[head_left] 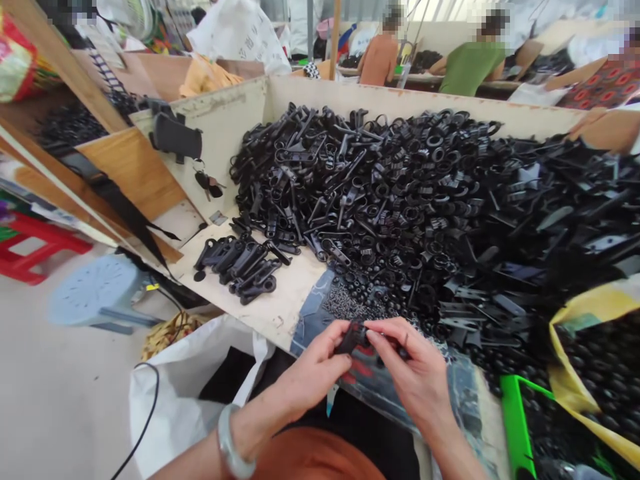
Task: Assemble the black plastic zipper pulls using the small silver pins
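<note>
Close together over the denim-covered table edge, my hands work on one black plastic part (351,338). My left hand (324,357) grips its body between thumb and fingers, a pale bangle on that wrist. Fingers pinched at the part's right end, my right hand (411,363) touches it; whether a smaller piece is between those fingertips is hidden. Just beyond lies a patch of tiny metal pieces (345,300) on the denim cloth (311,313). Several similar black parts (245,263) lie in a row on the board to the left.
A large heap of black plastic parts (360,180) fills the walled bench. A green crate (517,427) and a yellow-edged sack (565,353) stand at right. A white bag (170,413), a blue stool (95,287) and keys (209,183) are at left. Other people sit behind.
</note>
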`<move>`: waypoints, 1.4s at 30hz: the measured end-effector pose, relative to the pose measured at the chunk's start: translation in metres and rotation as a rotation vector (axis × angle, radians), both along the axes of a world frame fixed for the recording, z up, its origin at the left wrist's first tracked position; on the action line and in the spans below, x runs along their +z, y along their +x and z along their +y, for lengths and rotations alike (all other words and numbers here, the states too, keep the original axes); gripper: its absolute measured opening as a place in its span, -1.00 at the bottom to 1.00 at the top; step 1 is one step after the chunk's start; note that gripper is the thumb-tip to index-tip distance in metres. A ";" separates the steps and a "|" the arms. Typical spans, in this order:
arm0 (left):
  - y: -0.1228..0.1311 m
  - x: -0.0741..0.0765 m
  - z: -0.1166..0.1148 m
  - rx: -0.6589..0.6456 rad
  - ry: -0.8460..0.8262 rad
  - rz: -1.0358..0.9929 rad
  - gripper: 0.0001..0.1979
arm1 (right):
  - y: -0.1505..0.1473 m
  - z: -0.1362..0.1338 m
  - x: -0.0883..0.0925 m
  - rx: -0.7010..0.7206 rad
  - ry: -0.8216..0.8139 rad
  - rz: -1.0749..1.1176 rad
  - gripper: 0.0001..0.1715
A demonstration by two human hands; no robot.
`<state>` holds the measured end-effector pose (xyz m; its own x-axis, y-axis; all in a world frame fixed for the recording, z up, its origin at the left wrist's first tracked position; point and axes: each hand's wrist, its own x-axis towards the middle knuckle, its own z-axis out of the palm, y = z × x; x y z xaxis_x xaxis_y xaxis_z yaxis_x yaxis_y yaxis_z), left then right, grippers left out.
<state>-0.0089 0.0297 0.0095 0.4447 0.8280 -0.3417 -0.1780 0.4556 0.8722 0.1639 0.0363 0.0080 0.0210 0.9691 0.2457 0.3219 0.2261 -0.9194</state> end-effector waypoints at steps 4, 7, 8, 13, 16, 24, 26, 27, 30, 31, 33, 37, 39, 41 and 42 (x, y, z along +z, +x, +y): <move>-0.001 0.003 -0.004 0.054 0.004 0.049 -0.74 | -0.003 0.001 -0.006 -0.005 0.042 -0.053 -0.87; -0.001 0.004 -0.007 0.078 -0.025 0.098 -0.78 | -0.004 0.001 -0.008 0.005 0.042 -0.065 -0.85; 0.000 0.004 -0.008 0.092 -0.008 0.133 -0.78 | -0.005 0.001 -0.008 0.003 0.044 -0.070 -0.85; 0.001 0.001 -0.010 0.118 0.215 0.303 -0.70 | -0.007 -0.004 -0.008 0.008 0.095 -0.103 -0.87; -0.002 0.000 -0.012 0.072 0.264 0.368 -0.72 | -0.004 -0.005 -0.009 0.048 0.157 -0.142 -0.85; -0.006 -0.002 -0.018 0.055 0.341 0.545 -0.76 | 0.001 -0.006 -0.012 0.181 0.233 -0.203 -0.76; -0.005 -0.003 -0.020 0.060 0.354 0.579 -0.77 | 0.001 -0.008 -0.011 0.194 0.246 -0.217 -0.74; -0.004 -0.003 -0.021 0.065 0.363 0.585 -0.78 | 0.000 -0.009 -0.012 0.200 0.248 -0.223 -0.73; -0.001 -0.003 -0.024 0.089 0.404 0.539 -0.77 | -0.003 -0.014 -0.014 0.164 0.236 -0.197 -0.76; -0.001 -0.003 -0.025 0.098 0.426 0.515 -0.76 | -0.004 -0.016 -0.016 0.129 0.212 -0.164 -0.78; -0.004 -0.005 -0.029 0.106 0.480 0.485 -0.74 | -0.008 -0.022 -0.022 0.040 0.123 -0.065 -0.69; -0.022 -0.014 -0.043 0.031 0.612 0.549 -0.71 | -0.017 -0.039 -0.037 0.077 -0.154 0.127 -0.61; -0.033 -0.019 -0.050 -0.032 0.634 0.620 -0.68 | -0.023 -0.046 -0.043 0.152 -0.274 0.177 -0.62; -0.041 -0.022 -0.053 -0.035 0.568 0.705 -0.61 | -0.029 -0.047 -0.044 0.167 -0.308 0.187 -0.62; -0.044 -0.021 -0.053 -0.011 0.502 0.730 -0.57 | -0.032 -0.045 -0.044 0.159 -0.282 0.173 -0.64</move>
